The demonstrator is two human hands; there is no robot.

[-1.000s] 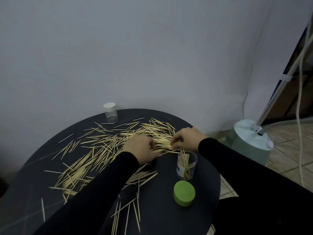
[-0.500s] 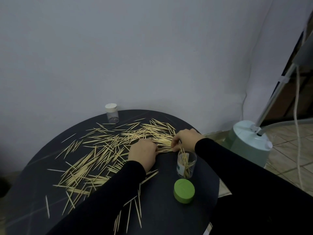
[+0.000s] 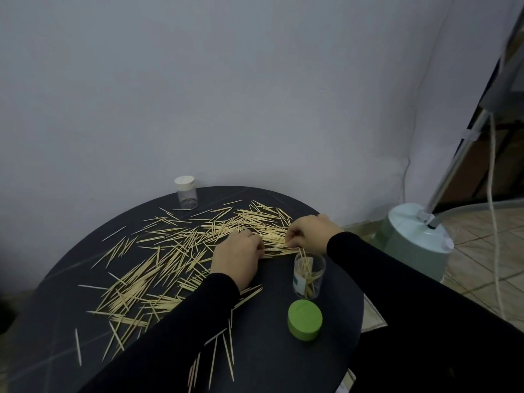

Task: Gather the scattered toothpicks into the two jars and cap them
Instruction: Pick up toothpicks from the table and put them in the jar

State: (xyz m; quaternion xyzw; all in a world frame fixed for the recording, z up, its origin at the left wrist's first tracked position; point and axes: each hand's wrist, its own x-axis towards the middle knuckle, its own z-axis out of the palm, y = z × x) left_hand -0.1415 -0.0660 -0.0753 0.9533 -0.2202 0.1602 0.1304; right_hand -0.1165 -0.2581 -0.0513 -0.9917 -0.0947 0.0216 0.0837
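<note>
Toothpicks (image 3: 175,251) pale, thin, scattered.

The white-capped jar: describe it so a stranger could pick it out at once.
Look at the round dark table and follow it to its far edge by the wall. There stands the white-capped jar, small and clear, apart from both hands. Unlike the open jar near the green lid, it looks empty.

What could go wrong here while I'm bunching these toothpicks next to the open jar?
The open jar stands right under the right hand and sleeve; a careless sweep might tip it and spill the toothpicks already inside. Toothpicks near the table's front edge lie beside the left sleeve and could get brushed off. The green cap sits close to the table's right edge.
</note>
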